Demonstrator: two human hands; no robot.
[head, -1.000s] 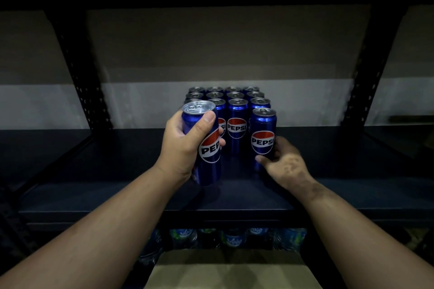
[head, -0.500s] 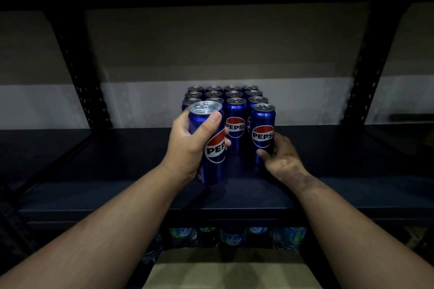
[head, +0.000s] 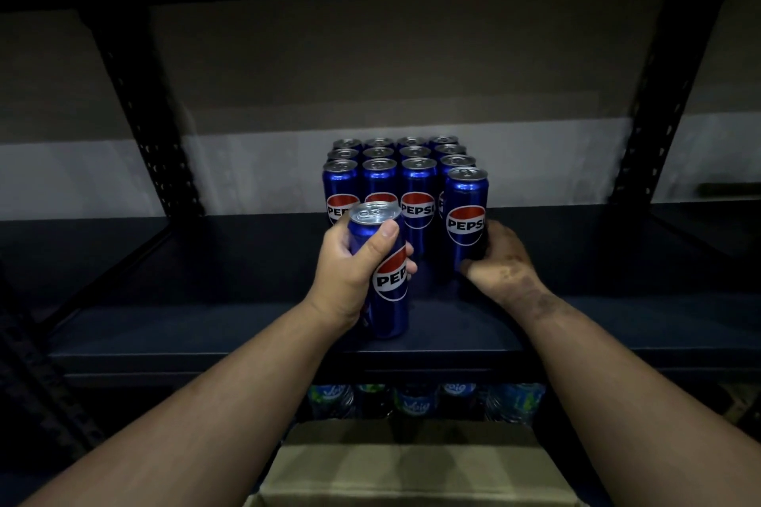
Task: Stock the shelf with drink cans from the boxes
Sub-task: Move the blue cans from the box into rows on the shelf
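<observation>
Dark shelf (head: 255, 259): each hand, left (head: 350, 272) and right (head: 504, 259), grips a Pepsi can.

Blue Pepsi cans (head: 418, 193) upright on shelf (head: 247, 259) — one tilted (head: 385, 280).

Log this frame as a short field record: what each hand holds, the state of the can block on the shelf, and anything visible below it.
left hand: wrapped around a Pepsi can, tilted, near the shelf's front edge
right hand: fingers around the lower part of the front-right can, which stands upright
can block: blue Pepsi cans, four across, three full rows; front-right can begins a fourth row
shelf: dark, bare on both sides of the block
below shelf: bottles with blue labels
foreground: cardboard box, contents not visible
</observation>
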